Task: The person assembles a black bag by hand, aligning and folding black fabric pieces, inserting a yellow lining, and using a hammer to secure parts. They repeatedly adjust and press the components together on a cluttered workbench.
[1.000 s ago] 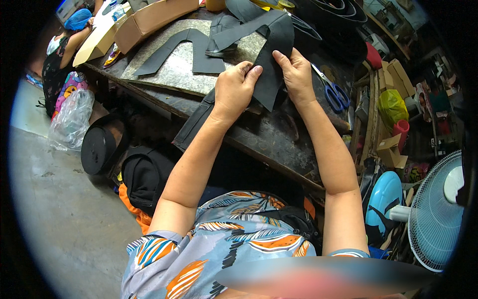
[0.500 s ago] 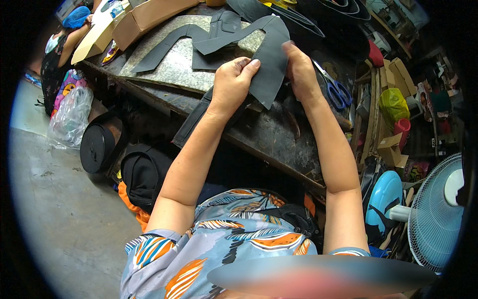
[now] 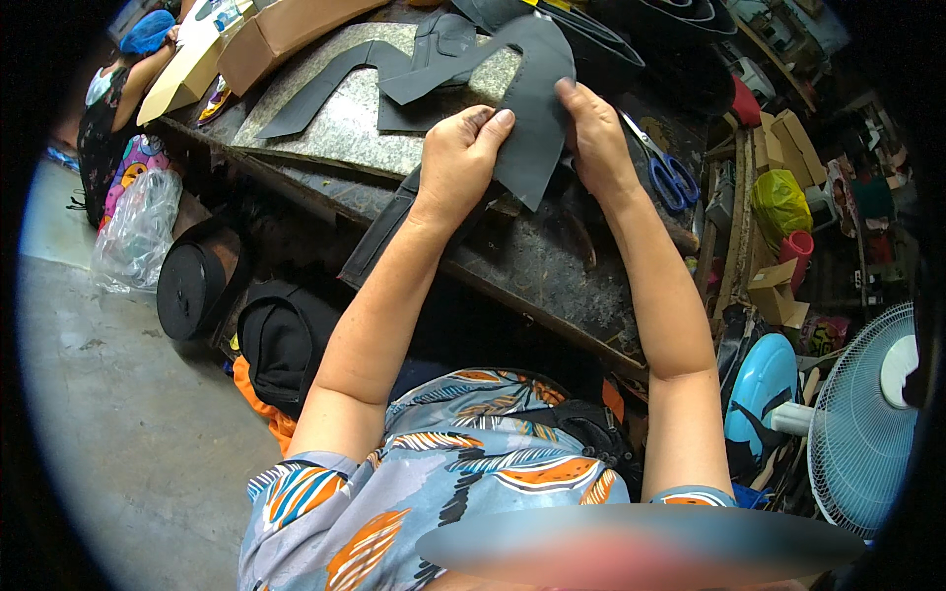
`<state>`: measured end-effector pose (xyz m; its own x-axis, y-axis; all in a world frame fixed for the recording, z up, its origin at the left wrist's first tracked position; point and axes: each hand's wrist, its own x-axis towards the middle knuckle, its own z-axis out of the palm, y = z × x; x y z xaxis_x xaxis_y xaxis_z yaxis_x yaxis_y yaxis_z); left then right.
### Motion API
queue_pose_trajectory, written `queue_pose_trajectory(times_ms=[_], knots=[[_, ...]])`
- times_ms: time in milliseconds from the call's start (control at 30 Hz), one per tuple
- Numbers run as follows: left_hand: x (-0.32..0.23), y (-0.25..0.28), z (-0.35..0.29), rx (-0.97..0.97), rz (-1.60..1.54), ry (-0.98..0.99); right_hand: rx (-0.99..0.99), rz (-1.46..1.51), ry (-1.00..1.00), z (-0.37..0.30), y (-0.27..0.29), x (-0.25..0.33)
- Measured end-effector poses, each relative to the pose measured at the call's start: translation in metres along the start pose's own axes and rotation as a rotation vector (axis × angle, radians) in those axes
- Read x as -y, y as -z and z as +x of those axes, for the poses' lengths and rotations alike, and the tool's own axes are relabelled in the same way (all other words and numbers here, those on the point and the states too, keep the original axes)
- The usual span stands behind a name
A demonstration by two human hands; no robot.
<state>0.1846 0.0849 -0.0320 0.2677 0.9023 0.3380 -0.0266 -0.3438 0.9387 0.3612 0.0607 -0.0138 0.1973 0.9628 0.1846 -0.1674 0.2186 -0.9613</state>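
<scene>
Both hands hold a flat black curved piece (image 3: pixel 538 118) of leather-like sheet, with a row of small holes or stitches along its inner edge. My left hand (image 3: pixel 459 158) pinches its lower left edge, thumb on top. My right hand (image 3: pixel 595 143) grips the right edge; its thumb lies on the surface and its other fingers are partly hidden behind. The piece's left arm reaches over similar dark cut pieces (image 3: pixel 340 74) on a speckled stone slab (image 3: pixel 343 118). To the right of my right hand lie scissors (image 3: pixel 675 184) with blue handles.
The slab rests on a worn dark workbench (image 3: pixel 552 286). Cardboard boxes (image 3: pixel 286 44) stand at the far left, near another person (image 3: pixel 123 98). A coiled black strap (image 3: pixel 184 291) and a plastic bag (image 3: pixel 138 231) are left of the bench. A fan (image 3: pixel 867 414) stands at right.
The held piece and both hands have shifted very slightly upward in the picture, along with the bench. The grip looks nearly the same.
</scene>
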Motion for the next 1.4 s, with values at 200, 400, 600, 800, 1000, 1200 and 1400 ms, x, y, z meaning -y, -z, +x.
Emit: queue_pose_trajectory(times_ms=[200,400,600,800,1000,1200,1400], knots=[[-0.001,0.001,-0.001,0.034,0.054,-0.015,0.010,-0.206,-0.055,0.008,0.006,-0.010],[-0.003,0.002,-0.005,0.078,0.077,0.006,-0.122,-0.130,-0.128,0.007,0.004,-0.007],[0.002,0.002,-0.005,0.065,0.067,-0.008,-0.063,-0.096,-0.077,0.006,0.000,-0.004],[0.001,0.002,-0.004,0.037,0.090,-0.036,-0.002,-0.063,0.136,0.007,0.001,-0.010],[-0.007,-0.001,-0.010,0.080,0.338,-0.121,-0.045,-0.028,-0.028,0.009,0.007,-0.010],[-0.013,0.003,-0.008,0.064,-0.049,-0.123,-0.083,0.254,-0.037,0.009,0.006,-0.006],[-0.003,0.018,0.006,-0.472,0.082,-0.444,-0.055,0.200,-0.023,0.016,0.013,-0.006]])
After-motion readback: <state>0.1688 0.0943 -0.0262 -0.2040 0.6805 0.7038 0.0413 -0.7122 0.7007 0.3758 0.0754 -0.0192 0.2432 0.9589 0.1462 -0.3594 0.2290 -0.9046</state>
